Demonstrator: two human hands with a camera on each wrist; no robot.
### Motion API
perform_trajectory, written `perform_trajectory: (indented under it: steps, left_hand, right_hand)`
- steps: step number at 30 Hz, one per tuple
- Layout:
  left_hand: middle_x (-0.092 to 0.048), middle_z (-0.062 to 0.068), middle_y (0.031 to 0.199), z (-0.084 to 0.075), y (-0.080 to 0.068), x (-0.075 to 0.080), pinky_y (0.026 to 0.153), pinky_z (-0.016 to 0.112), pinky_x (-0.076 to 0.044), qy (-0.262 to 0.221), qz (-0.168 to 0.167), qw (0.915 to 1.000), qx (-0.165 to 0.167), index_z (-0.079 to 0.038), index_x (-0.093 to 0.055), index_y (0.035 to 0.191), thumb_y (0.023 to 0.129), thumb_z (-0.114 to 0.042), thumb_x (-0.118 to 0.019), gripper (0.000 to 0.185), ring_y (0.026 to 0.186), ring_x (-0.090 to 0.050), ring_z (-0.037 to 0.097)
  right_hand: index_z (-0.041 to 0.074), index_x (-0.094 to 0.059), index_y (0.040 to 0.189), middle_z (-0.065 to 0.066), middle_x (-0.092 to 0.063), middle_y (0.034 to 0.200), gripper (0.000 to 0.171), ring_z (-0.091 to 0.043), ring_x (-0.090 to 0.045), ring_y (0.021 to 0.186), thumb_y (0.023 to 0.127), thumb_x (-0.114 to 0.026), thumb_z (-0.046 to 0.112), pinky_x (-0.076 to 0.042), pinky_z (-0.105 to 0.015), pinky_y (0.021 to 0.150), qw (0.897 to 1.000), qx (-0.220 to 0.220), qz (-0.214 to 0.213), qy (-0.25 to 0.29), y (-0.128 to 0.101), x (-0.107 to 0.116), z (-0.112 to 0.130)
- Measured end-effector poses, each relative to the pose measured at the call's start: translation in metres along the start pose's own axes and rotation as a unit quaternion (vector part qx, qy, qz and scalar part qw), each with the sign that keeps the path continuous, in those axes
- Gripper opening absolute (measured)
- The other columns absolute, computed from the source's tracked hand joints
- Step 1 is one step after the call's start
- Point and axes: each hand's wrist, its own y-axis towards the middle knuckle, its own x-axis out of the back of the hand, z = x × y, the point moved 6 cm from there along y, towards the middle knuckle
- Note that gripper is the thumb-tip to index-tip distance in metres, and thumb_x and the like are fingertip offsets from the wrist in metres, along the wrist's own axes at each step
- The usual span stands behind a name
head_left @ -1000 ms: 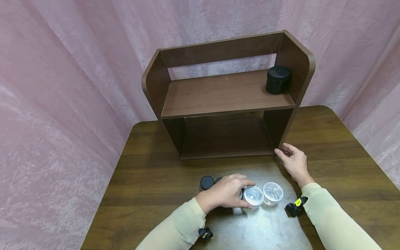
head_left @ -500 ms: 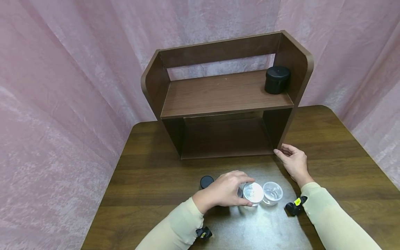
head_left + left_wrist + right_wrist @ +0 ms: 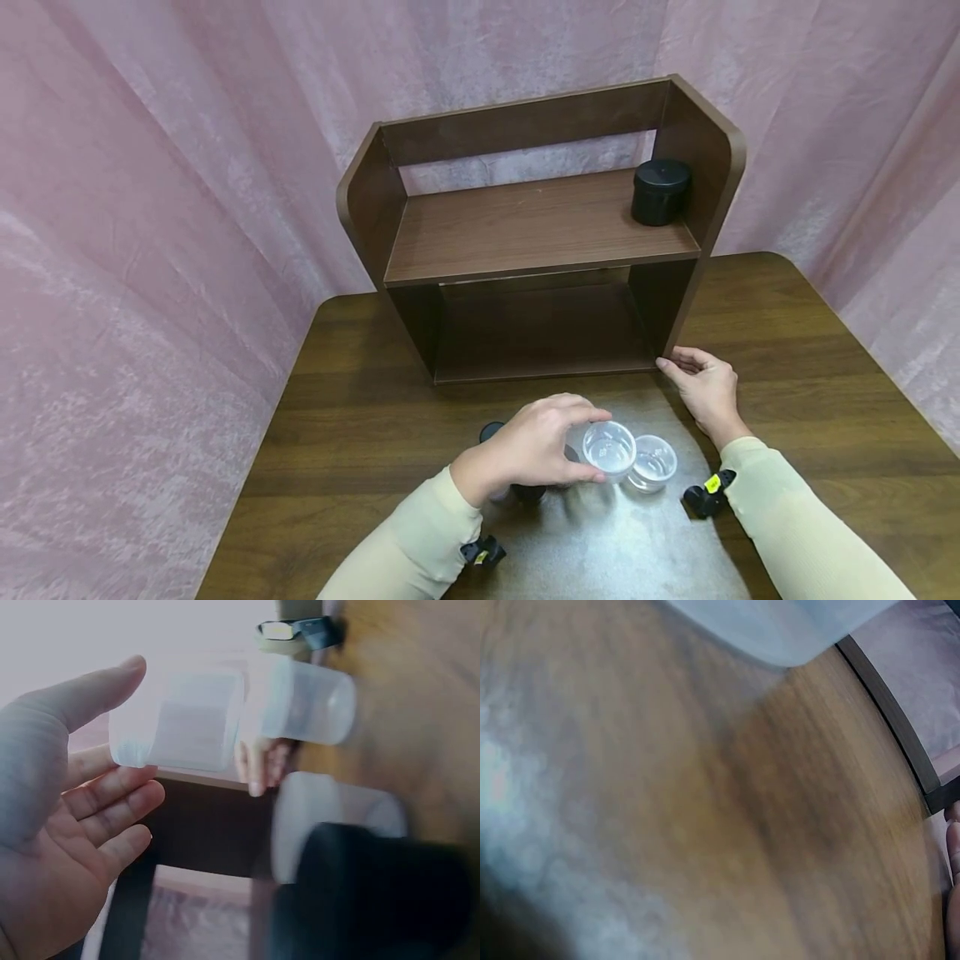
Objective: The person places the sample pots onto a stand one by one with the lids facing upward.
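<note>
Two hands: L (image 3: 528, 450) round jar (image 3: 608, 449); R (image 3: 705, 392) flat.

Head view: high, facing forward and down over tabletop (image 3: 360, 433) to shelf unit (image 3: 540, 242). Left wrist view: very close, along the palm, shares clear jar (image 3: 176, 720) (image 3: 609, 450). Right wrist view: skims tabletop, blurred.

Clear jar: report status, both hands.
Left hand grips clear jar, lifted. Right hand rests at shelf corner. Second jar beside it, black jars under the hand.
</note>
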Motion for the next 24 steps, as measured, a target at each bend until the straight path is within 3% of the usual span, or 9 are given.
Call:
perform_trajectory:
  steps: [9,14,24]
  left_hand:
    - [-0.063,-0.003,0.113,-0.009,0.022,0.047,0.092,0.015,-0.042,-0.019,-0.050,0.9975,-0.046,-0.010,-0.062,0.125,0.070,-0.040,-0.085,0.067,0.106,-0.056,0.007]
    - [-0.063,0.001,0.112,-0.011,0.034,0.070,0.091,0.019,-0.044,-0.027,-0.062,0.9964,-0.050,-0.008,-0.062,0.125,0.071,-0.038,-0.085,0.065,0.104,-0.058,0.012]
    - [-0.062,0.001,0.114,-0.016,0.053,0.100,0.093,0.019,-0.042,0.008,-0.079,0.9952,-0.057,-0.009,-0.062,0.127,0.075,-0.042,-0.081,0.065,0.107,-0.055,0.011]
  right_hand:
    - [0.002,-0.071,0.109,-0.004,-0.070,0.097,0.038,0.008,-0.059,0.080,0.082,-0.078,0.028,-0.048,-0.008,0.066,1.000,-0.001,-0.002,-0.002,0.001,0.000,0.000]
    - [0.002,-0.071,0.109,-0.007,-0.070,0.098,0.037,0.008,-0.059,0.080,0.082,-0.078,0.028,-0.048,-0.008,0.067,1.000,0.003,-0.002,0.000,0.002,-0.001,0.001]
    - [0.001,-0.071,0.106,-0.007,-0.071,0.094,0.035,0.008,-0.059,0.077,0.081,-0.079,0.024,-0.048,-0.008,0.065,1.000,0.005,-0.010,0.010,0.001,-0.001,0.000]
